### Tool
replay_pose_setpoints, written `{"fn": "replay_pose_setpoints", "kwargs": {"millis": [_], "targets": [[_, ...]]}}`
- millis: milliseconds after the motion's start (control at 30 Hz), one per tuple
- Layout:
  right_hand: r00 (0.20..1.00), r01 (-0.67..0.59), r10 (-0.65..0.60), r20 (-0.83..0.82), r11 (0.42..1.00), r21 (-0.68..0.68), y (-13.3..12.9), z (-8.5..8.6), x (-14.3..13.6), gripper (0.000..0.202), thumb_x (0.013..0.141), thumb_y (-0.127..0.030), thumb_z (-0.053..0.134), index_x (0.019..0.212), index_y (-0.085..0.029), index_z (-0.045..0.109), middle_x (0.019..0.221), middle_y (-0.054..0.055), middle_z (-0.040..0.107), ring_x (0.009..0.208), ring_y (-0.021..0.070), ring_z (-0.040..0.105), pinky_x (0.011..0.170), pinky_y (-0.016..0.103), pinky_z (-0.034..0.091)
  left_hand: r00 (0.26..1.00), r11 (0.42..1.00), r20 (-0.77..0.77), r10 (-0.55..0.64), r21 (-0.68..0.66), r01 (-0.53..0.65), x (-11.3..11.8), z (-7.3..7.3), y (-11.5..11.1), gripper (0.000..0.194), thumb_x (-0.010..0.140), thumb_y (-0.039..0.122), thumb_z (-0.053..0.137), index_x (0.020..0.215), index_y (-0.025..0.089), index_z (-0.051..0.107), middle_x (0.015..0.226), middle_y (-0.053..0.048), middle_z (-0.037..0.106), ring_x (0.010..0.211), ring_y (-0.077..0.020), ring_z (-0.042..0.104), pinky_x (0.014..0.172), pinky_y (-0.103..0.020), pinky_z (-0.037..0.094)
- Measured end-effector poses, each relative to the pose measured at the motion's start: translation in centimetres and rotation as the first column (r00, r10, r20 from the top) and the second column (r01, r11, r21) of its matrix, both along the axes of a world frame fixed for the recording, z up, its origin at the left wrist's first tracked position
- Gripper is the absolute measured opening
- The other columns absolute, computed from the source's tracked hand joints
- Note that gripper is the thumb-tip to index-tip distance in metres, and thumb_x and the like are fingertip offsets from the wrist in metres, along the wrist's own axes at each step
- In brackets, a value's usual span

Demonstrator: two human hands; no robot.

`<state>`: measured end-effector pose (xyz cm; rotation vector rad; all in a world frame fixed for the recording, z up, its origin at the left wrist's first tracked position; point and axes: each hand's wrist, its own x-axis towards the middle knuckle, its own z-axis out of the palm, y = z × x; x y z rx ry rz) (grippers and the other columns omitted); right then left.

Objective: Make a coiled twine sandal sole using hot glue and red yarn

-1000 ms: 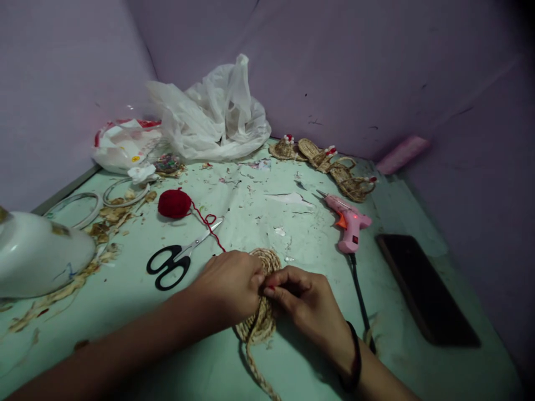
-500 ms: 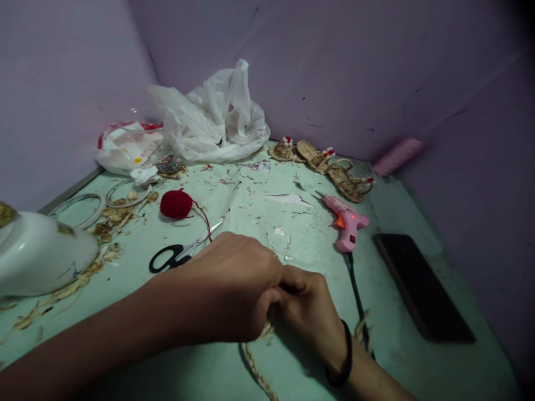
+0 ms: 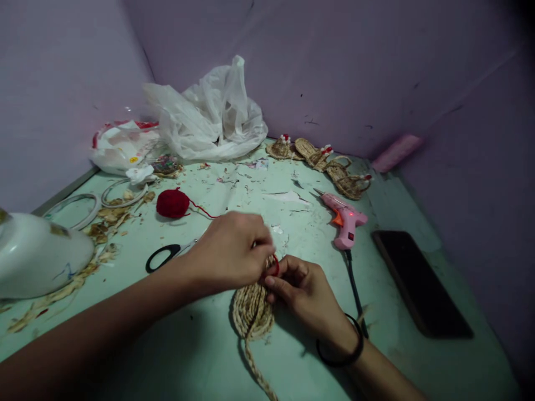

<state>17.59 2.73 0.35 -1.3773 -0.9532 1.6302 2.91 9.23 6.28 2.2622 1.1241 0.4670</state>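
Note:
Between my hands lies a coiled, braided straw piece (image 3: pixel 253 312), oval, with a braid tail running toward the bottom edge. Red yarn loops around its upper end. My left hand (image 3: pixel 234 250) is over that end from the left, fingers bent together at the yarn; its fingertips are partly hidden. My right hand (image 3: pixel 305 295), with a black band at the wrist, pinches the straw piece beside the red loop. A strand leads from my left hand back to the red yarn ball (image 3: pixel 173 204). Black-handled scissors (image 3: pixel 163 258) lie partly under my left forearm.
A pink glue gun (image 3: pixel 345 220) with a lit red light and a dark phone (image 3: pixel 422 284) are at the right. Small straw slippers (image 3: pixel 345 178) and a white plastic bag (image 3: pixel 213 117) stand behind. A white container (image 3: pixel 45 256) is at the left.
My left hand has lifted and shifted slightly up and left, uncovering the coiled straw piece and the red loop. The yarn strand now runs more directly to my left hand.

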Motion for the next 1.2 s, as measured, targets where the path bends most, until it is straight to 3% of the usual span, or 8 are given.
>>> {"fn": "replay_pose_setpoints", "kwargs": {"millis": [100,233,600,700,867,967,1067,1200], "targets": [[1.000,0.015,-0.015,-0.025,1.000,-0.020,0.0,-0.1,0.0,0.031,0.054,-0.034,0.078,0.059,-0.016,0.054,0.045,-0.004,0.056,0.041,0.0079,0.050,0.040,0.019,0.038,0.997,0.972,0.009,-0.080,-0.223,0.080,-1.2,-1.9,-1.7,0.021,0.077,0.013,0.047,0.071,0.017,0.067,0.065,0.000,0.060,0.062,-0.0117,0.054,0.057,-0.022,0.038],[1.000,0.010,-0.011,-0.027,1.000,-0.011,-0.1,-0.3,0.2,0.031,0.053,-0.033,0.079,0.059,-0.015,0.055,0.047,-0.003,0.057,0.042,0.0077,0.052,0.040,0.018,0.038,0.994,0.976,-0.021,-0.110,-0.190,0.104,-1.1,-3.3,-2.6,0.019,0.075,0.010,0.047,0.070,0.017,0.065,0.071,-0.001,0.060,0.069,-0.0135,0.055,0.062,-0.024,0.039],[0.995,-0.018,0.008,0.099,0.995,0.102,-0.1,-0.3,0.4,0.018,0.057,-0.021,0.071,0.056,-0.015,0.054,0.054,-0.002,0.058,0.048,0.0074,0.048,0.045,0.020,0.036,0.996,0.958,-0.078,0.043,-0.280,-0.064,-0.4,-3.7,-2.6,0.010,0.067,0.012,0.050,0.061,0.017,0.056,0.058,0.002,0.054,0.054,-0.0109,0.046,0.050,-0.022,0.030],[0.995,-0.014,0.008,0.103,0.998,0.057,0.1,0.1,0.5,0.018,0.055,-0.020,0.071,0.055,-0.015,0.053,0.051,-0.003,0.056,0.046,0.0070,0.046,0.044,0.020,0.034,0.999,0.976,-0.034,0.006,-0.216,-0.013,-0.7,-3.7,-3.0,0.010,0.068,0.012,0.049,0.062,0.017,0.055,0.060,0.002,0.054,0.053,-0.0106,0.045,0.050,-0.022,0.031],[0.993,-0.040,0.037,0.109,0.999,0.029,0.0,0.4,0.4,0.018,0.051,-0.014,0.069,0.052,-0.015,0.052,0.050,-0.004,0.054,0.045,0.0067,0.043,0.044,0.019,0.033,0.976,0.974,0.010,-0.218,-0.062,0.218,-1.2,-3.7,-3.2,0.010,0.066,0.010,0.048,0.060,0.014,0.055,0.062,-0.001,0.054,0.058,-0.0130,0.049,0.054,-0.025,0.036],[0.993,-0.019,0.007,0.117,0.995,0.101,-0.2,0.3,0.2,0.015,0.054,-0.013,0.065,0.052,-0.016,0.051,0.051,-0.003,0.054,0.047,0.0077,0.043,0.044,0.020,0.034,0.984,0.973,0.141,-0.112,-0.185,0.137,-0.9,-3.6,-2.9,0.014,0.069,0.008,0.047,0.066,0.014,0.060,0.069,-0.003,0.059,0.064,-0.0131,0.054,0.058,-0.024,0.041],[0.994,-0.014,-0.013,0.105,0.968,0.252,-0.4,0.4,0.1,0.015,0.057,-0.012,0.062,0.052,-0.017,0.049,0.055,-0.001,0.057,0.052,0.0103,0.048,0.048,0.022,0.039,0.944,0.901,0.312,0.106,-0.432,0.041,-0.2,-3.4,-2.8,0.021,0.072,0.006,0.045,0.080,0.014,0.062,0.075,-0.002,0.063,0.069,-0.0115,0.058,0.062,-0.022,0.045],[0.995,-0.056,0.018,0.103,0.921,0.385,-0.3,0.8,0.3,0.018,0.061,-0.012,0.063,0.051,-0.018,0.049,0.056,0.000,0.060,0.052,0.0113,0.053,0.051,0.023,0.043,0.879,0.663,0.347,0.328,-0.747,0.048,0.5,-2.9,-3.0,0.019,0.074,0.006,0.043,0.085,0.014,0.057,0.048,0.006,0.052,0.041,-0.0070,0.049,0.041,-0.018,0.041]]}}
